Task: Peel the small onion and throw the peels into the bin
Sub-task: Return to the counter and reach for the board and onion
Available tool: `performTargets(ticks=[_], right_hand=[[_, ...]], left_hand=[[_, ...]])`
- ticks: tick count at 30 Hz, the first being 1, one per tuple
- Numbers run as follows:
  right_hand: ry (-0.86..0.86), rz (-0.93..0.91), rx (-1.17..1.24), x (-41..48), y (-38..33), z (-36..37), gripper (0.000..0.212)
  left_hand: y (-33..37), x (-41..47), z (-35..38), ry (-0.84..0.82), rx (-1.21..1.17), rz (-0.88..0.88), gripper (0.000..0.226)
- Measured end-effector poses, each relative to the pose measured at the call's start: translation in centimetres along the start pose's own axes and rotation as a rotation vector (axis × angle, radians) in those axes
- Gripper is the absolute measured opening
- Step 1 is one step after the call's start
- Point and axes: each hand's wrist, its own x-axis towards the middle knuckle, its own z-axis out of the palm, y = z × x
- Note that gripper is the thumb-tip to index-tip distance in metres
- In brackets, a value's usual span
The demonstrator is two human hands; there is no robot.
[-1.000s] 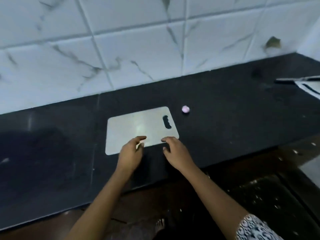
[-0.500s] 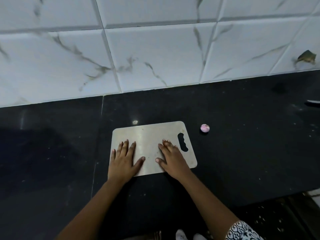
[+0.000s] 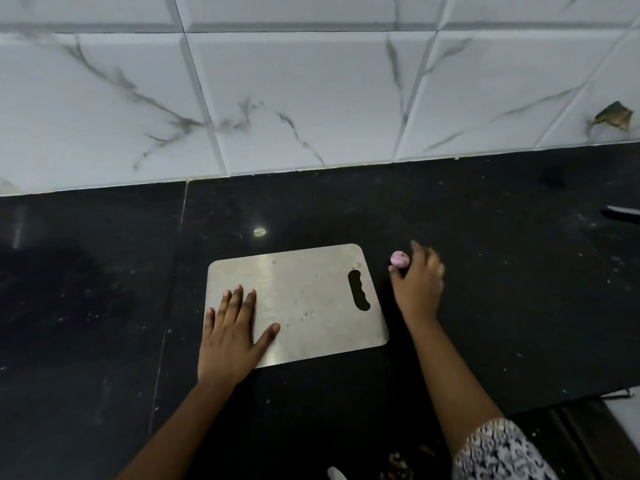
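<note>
A white marbled tile wall point(image 3: 311, 98) rises behind a black stone worktop point(image 3: 104, 306). A steel cutting board point(image 3: 311, 296) lies flat on the worktop. The left hand point(image 3: 230, 336) stays pressed on the board's near left corner, as half a second ago, with its fingers straight and spread. The right hand point(image 3: 420, 285) has left the board and moved right to the small pink onion point(image 3: 399, 258), which sits on the worktop just past the board's handle end. Thumb and forefinger flank the onion, but motion blur hides whether they grip it. A thin metal object point(image 3: 623, 213) pokes in at the right edge, well apart from the onion.
</note>
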Motion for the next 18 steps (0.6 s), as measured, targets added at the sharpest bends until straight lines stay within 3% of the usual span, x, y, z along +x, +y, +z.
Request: performTargets(ticks=[3,7,13,18], right_hand=[[-0.215,0.019,0.051,3.0,1.1,0.2,0.056],[-0.224,-0.057,0.167,2.7,-0.1,0.0,0.038],[-0.524,-0.281,0.381,-3.2,-7.2,0.8,0.045],[-0.644,-0.391,0.316,-6.7,-9.4,4.3,0.048]], left_hand=[[0.1,0.0,-0.2,-0.002,0.006,-0.013,0.095],[0.1,0.1,-0.2,0.002,0.004,-0.016,0.097],[0.3,0.1,-0.5,-0.009,0.010,-0.018,0.090],[0.2,0.0,-0.2,0.024,-0.015,-0.027,0.085]])
